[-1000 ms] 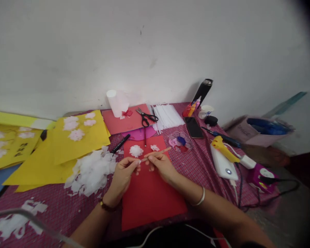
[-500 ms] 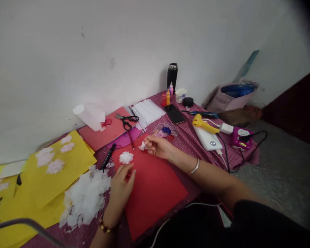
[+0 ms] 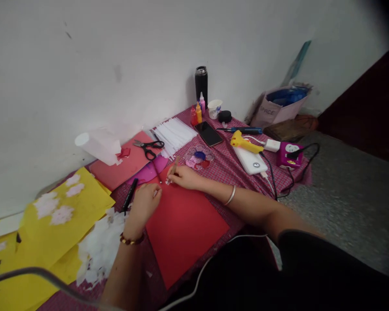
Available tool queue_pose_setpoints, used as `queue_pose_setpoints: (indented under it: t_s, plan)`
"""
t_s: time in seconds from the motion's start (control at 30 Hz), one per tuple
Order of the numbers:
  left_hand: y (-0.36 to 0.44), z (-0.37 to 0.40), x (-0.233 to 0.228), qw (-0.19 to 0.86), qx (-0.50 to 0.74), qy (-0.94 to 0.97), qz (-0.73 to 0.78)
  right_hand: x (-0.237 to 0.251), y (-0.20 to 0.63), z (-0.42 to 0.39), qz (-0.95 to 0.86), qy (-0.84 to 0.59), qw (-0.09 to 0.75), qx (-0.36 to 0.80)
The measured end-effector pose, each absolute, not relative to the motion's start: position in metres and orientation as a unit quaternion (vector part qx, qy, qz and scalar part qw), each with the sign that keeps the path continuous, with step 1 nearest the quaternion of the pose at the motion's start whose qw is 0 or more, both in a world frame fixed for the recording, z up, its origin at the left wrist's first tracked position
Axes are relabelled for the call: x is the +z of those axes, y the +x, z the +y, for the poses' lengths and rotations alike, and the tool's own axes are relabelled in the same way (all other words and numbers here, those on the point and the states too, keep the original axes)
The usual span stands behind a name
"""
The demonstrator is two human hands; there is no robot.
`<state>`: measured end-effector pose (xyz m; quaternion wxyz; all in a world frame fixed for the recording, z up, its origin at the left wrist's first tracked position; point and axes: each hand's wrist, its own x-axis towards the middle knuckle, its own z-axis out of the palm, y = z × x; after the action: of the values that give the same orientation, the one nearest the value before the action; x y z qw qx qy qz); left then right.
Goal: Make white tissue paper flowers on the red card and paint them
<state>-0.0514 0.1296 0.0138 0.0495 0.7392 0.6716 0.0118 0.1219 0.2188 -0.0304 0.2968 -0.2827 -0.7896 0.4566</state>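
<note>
The stick [image 3: 174, 169] is a thin, pale wooden thing, tilted so its upper end leans toward the paint palette [image 3: 199, 157] and its lower end comes down on the top edge of the red paper [image 3: 184, 224]. There's a tiny white scrap at its tip, too small to make out properly.

The right hand [image 3: 184, 178] has it, fingers pinched closed around the lower part like you'd hold a pencil. The left hand [image 3: 145, 202] sits just beside it on the red paper's left edge, fingers curled loosely and flat-ish on the sheet; I can't tell if it's got anything under them.

Around that: a black marker [image 3: 130, 195] just left of the left hand, a pile of white tissue bits [image 3: 99, 248] nearer the front, yellow sheets [image 3: 58, 216] with pale flowers on them further left. Behind are scissors [image 3: 148, 147] on a pink sheet, a bundle of white straws [image 3: 175, 134], a phone [image 3: 208, 133], little paint bottles [image 3: 196, 113] and a black flask [image 3: 201, 83]. A yellow glue gun [image 3: 246, 143] lies on a white power bank off to the right. Everything's on the desk [image 3: 228, 166] with a checked cloth.

Both forearms reach forward, wrists low, a bangle on the right, beads on the left.
</note>
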Motion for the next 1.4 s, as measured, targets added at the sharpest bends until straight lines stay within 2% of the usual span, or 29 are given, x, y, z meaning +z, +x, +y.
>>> queue_pose_setpoints:
  t_s: [0.13, 0.27, 0.83, 0.93, 1.1, 1.23, 1.3, 1.4]
  plan:
    - [-0.047, 0.128, 0.013, 0.018, -0.052, 0.734, 0.676, -0.027, 0.122, 0.218, -0.845, -0.313, 0.236, 0.363]
    - [-0.045, 0.129, 0.013, 0.016, -0.064, 0.732, 0.678, -0.028, 0.121, 0.220, -0.858, -0.346, 0.216, 0.311]
    - [-0.046, 0.128, 0.007, 0.013, -0.026, 0.732, 0.681, -0.020, 0.116, 0.213, -0.899, -0.332, 0.168, 0.232]
    - [-0.049, 0.128, 0.006, 0.016, -0.012, 0.732, 0.681, -0.017, 0.119, 0.214, -0.883, -0.339, 0.200, 0.255]
    - [-0.049, 0.132, 0.000, 0.038, 0.024, 0.734, 0.678, -0.019, 0.124, 0.221, -0.802, -0.368, 0.305, 0.358]
    - [-0.057, 0.131, 0.011, 0.077, 0.057, 0.731, 0.676, -0.027, 0.125, 0.223, -0.778, -0.336, 0.334, 0.414]
    - [-0.073, 0.121, 0.030, 0.112, 0.137, 0.708, 0.684, -0.031, 0.126, 0.222, -0.759, -0.312, 0.344, 0.456]
    - [-0.107, 0.092, 0.066, 0.118, 0.379, 0.589, 0.704, -0.034, 0.125, 0.216, -0.702, -0.283, 0.354, 0.549]
